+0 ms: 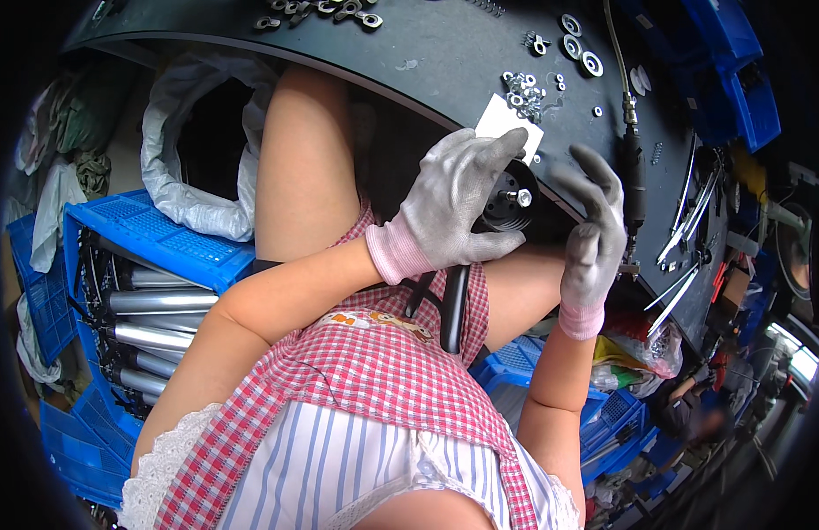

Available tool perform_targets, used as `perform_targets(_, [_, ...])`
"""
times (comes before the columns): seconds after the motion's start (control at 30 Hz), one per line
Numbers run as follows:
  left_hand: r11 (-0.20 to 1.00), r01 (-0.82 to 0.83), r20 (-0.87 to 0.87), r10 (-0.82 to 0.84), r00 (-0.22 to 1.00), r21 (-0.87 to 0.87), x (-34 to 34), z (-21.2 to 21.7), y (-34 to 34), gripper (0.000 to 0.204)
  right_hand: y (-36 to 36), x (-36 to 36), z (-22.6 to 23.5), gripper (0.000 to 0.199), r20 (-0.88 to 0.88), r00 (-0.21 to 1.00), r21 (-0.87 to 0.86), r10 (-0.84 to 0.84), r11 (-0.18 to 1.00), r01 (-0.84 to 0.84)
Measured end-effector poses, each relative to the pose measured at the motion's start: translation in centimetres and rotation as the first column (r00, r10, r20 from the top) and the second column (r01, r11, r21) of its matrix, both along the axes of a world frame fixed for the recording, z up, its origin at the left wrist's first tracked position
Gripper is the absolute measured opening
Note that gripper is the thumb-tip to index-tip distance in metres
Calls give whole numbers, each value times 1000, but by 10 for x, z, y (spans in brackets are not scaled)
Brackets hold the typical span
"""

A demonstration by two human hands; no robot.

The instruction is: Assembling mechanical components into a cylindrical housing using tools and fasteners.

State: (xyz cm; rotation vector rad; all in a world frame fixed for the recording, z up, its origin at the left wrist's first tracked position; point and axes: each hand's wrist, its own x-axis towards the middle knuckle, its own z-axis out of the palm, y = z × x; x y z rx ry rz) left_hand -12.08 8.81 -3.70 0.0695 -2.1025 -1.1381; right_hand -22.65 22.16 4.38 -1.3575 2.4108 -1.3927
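Observation:
Both my hands wear grey-coated gloves with pink cuffs. My left hand (449, 199) is open beside a round black part (499, 212), its thumb and fingers spread around the near side; whether it touches the part I cannot tell. A shiny bolt end with a nut (523, 198) stands out of the part's middle. Below it, a black tube (454, 309) lies against my apron. To the right, my right hand (593, 230) is raised apart from the part, thumb and forefinger apart, other fingers bent. Nothing shows between its fingertips.
On the dark table (427, 57) lie small metal rings and nuts (522, 93), a white card (508, 124), washers (590, 64) and metal eye pieces (347, 11). A black hanging tool (634, 177) is at right. Blue crates (158, 234) with metal tubes (158, 303) stand left, near a white-lined bin (162, 115).

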Motion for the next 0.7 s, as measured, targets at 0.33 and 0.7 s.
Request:
perform_targets(0.33, [1000, -24, -23, 24, 999, 2, 2, 3, -1, 97, 23, -19, -13, 55, 0, 970, 123, 244, 962, -242])
perform_targets(0.7, [1000, 10, -3, -10, 1000, 19, 0, 0, 0, 101, 10, 0, -16, 67, 35, 998, 41, 54, 998, -56])
